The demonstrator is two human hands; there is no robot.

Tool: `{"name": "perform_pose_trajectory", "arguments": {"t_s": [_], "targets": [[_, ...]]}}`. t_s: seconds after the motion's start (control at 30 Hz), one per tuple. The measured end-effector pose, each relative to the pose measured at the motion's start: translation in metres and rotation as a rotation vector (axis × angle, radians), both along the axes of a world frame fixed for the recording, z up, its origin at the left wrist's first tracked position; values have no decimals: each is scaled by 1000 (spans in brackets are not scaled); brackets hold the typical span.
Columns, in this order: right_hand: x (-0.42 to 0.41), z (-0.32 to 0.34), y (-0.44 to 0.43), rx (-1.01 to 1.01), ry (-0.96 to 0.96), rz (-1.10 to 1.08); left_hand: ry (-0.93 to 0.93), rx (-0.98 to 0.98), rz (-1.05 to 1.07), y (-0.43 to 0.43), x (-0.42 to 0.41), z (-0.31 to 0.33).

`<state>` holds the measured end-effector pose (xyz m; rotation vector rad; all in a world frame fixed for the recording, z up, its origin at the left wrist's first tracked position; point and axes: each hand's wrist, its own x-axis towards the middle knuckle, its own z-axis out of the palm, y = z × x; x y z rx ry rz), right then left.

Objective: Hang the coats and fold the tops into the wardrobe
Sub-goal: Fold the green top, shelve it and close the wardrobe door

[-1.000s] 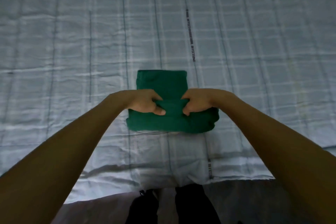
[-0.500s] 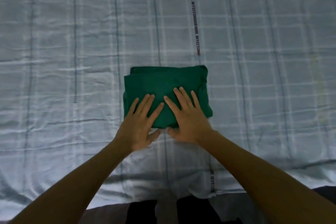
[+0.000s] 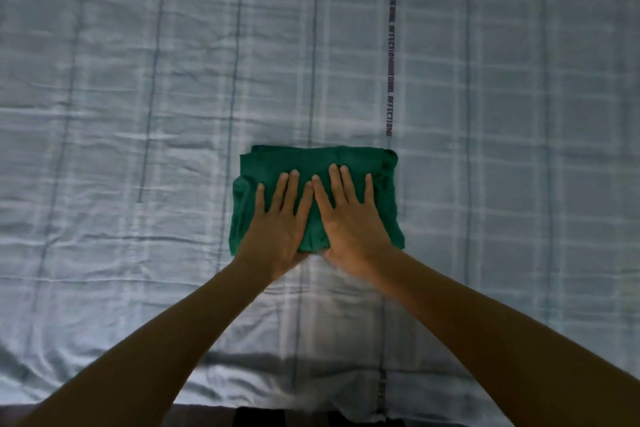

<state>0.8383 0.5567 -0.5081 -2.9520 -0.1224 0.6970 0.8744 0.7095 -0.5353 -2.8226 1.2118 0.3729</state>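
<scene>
A dark green top (image 3: 311, 161), folded into a compact rectangle, lies on the bed in the middle of the view. My left hand (image 3: 277, 222) rests flat on its left half, fingers spread and pointing away from me. Beside it, my right hand (image 3: 349, 218) lies flat on the right half, fingers also apart. Both palms cover the near edge of the fold. Neither hand grips the cloth.
The top lies on a pale blue checked bedsheet (image 3: 138, 114), wrinkled, with a printed line of dark lettering (image 3: 390, 80) beyond the top. The bed's near edge (image 3: 242, 402) runs along the bottom, with dark floor below it.
One second ago both hands pinched the near fold of the top. They then released it and laid flat on the folded cloth, since sliding slightly further onto it.
</scene>
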Motion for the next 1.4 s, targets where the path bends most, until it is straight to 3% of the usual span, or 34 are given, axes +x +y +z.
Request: {"name": "perform_pose_trajectory", "arguments": {"t_s": [0.13, 0.3, 0.47, 0.73, 1.03, 1.2, 1.4], "targets": [[-4, 6, 1, -36, -38, 5, -7, 31, 60, -8, -1, 10], [-8, 37, 6, 42, -168, -25, 2, -169, 120, -7, -6, 50], [-4, 122, 49, 18, -283, 43, -188, -258, 173, 41, -10, 130], [-1, 293, 195, 72, -647, 212, -507, -288, 317, 193, -32, 313], [18, 453, 370, 221, -944, 562, -792, -142, 600, 367, -67, 475], [33, 504, 459, 351, -1030, 805, -903, 14, 813, 441, -89, 530], [40, 546, 542, 543, -1073, 1061, -901, 155, 1074, 492, -121, 579]]}}
